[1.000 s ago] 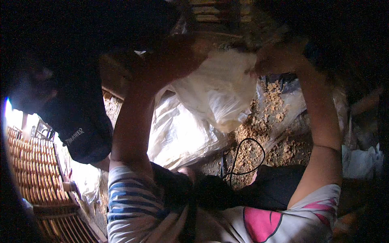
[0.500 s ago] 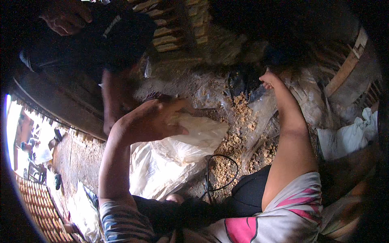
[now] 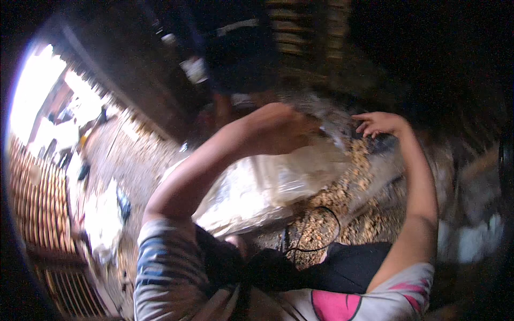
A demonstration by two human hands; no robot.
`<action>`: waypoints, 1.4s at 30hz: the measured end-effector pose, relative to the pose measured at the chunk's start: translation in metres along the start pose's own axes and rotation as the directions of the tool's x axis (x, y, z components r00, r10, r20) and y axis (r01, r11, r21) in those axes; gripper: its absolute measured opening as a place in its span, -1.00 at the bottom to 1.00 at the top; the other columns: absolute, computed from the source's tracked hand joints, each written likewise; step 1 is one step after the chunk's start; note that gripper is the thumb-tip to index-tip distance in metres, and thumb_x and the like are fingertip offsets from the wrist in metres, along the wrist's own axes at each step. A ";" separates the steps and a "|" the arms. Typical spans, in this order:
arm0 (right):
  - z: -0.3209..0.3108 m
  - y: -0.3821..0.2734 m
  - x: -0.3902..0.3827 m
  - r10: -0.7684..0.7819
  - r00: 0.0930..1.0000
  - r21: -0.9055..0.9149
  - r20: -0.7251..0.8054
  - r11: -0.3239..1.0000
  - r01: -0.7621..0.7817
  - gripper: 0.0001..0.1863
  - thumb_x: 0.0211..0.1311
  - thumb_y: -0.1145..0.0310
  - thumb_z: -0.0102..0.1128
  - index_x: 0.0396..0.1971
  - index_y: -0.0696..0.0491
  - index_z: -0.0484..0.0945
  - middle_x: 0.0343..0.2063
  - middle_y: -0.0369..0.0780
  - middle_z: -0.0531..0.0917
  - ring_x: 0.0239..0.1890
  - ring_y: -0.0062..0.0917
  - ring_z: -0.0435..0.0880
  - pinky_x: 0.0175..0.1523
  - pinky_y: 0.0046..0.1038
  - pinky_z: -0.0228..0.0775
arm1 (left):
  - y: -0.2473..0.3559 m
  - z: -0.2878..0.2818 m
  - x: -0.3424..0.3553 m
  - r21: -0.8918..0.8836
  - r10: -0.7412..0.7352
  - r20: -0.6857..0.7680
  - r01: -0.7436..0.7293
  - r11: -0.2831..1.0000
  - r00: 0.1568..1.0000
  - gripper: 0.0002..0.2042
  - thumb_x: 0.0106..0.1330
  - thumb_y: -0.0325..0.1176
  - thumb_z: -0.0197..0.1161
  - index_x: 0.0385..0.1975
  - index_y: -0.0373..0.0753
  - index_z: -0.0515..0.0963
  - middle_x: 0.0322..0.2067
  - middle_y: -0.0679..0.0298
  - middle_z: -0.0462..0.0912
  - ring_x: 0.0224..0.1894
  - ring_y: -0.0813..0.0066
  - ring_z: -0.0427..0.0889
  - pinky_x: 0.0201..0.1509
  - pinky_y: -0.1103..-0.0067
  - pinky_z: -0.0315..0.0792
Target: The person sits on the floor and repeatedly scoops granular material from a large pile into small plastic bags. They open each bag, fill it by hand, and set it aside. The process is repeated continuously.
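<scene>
A: Where do the fingers stand?

B: The right hand [image 3: 381, 124] is raised with its fingers [image 3: 364, 127] loosely spread and curled downward, gripping nothing; the tips hang just above a dark patch at the upper edge of the grain. The left hand [image 3: 286, 127] is bent at the wrist, back toward the camera. Its fingers are hidden behind the knuckles, so their spread cannot be told. It sits at the top edge of the clear plastic sack [image 3: 267, 184].

A: And the sack itself?

B: It lies crumpled between the two forearms, its upper fold touching or just under the left hand, its lower edge reaching toward the left sleeve [image 3: 160, 267].

A: What borders it?

B: To its right, loose brown grain [image 3: 326, 214] covers the ground, with a thin black cord loop [image 3: 316, 230] lying on it near the sack's lower corner. Beyond the hands, another person in dark clothing [image 3: 235, 59] stands close, blurred.

A: Open room?

B: A bare earthen strip [image 3: 123, 160] runs to the far left, bounded by a slatted cane fence [image 3: 37, 203] at the rim.
</scene>
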State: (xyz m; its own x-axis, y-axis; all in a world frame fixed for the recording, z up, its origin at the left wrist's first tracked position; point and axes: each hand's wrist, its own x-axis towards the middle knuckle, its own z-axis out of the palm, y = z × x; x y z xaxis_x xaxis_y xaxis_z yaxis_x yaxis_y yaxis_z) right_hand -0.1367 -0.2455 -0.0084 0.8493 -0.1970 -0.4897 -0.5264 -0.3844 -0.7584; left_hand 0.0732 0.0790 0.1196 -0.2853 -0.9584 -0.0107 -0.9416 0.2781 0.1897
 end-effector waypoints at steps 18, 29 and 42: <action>0.110 -0.156 0.012 -0.212 0.951 -0.104 -0.224 0.976 0.193 -0.48 0.16 0.24 0.38 0.04 0.17 0.46 -0.16 -0.24 0.63 -0.06 -0.50 0.56 0.10 -0.37 0.38 | -0.249 -0.004 -0.142 -0.650 -0.747 0.159 0.638 0.412 0.645 -0.47 0.31 -0.02 0.22 0.17 -0.21 0.43 -0.03 0.07 0.63 0.00 0.31 0.64 0.08 0.44 0.52; 0.134 -0.180 0.041 -0.375 0.896 -0.255 -0.238 0.914 0.315 -0.59 0.15 0.50 0.26 0.04 0.16 0.51 -0.14 -0.15 0.67 -0.05 -0.44 0.61 0.14 -0.38 0.41 | -0.274 0.029 -0.146 -0.574 -0.806 -0.305 0.578 0.580 0.507 -0.38 0.23 0.08 0.25 0.18 -0.23 0.40 -0.03 0.05 0.63 0.02 0.24 0.63 0.07 0.38 0.51; 0.146 -0.240 0.016 -0.718 0.581 -0.116 -0.383 0.662 0.741 -0.67 0.13 0.50 0.25 -0.07 0.19 0.51 -0.26 -0.28 0.64 -0.22 -0.65 0.60 -0.07 -0.56 0.47 | -0.079 -0.026 -0.033 -0.156 -0.124 -0.277 0.083 0.984 0.953 -0.37 0.08 0.02 0.41 0.06 -0.26 0.44 -0.14 -0.01 0.64 -0.07 0.04 0.64 -0.02 0.33 0.51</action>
State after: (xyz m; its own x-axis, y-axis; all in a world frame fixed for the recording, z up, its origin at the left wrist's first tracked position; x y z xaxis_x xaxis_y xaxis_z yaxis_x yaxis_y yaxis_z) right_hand -0.0022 -0.0245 0.1026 0.8866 -0.1837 0.4245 0.2856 -0.5045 -0.8148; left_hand 0.1618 0.0870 0.1303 -0.1052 -0.9656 0.2378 -0.9226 0.1840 0.3390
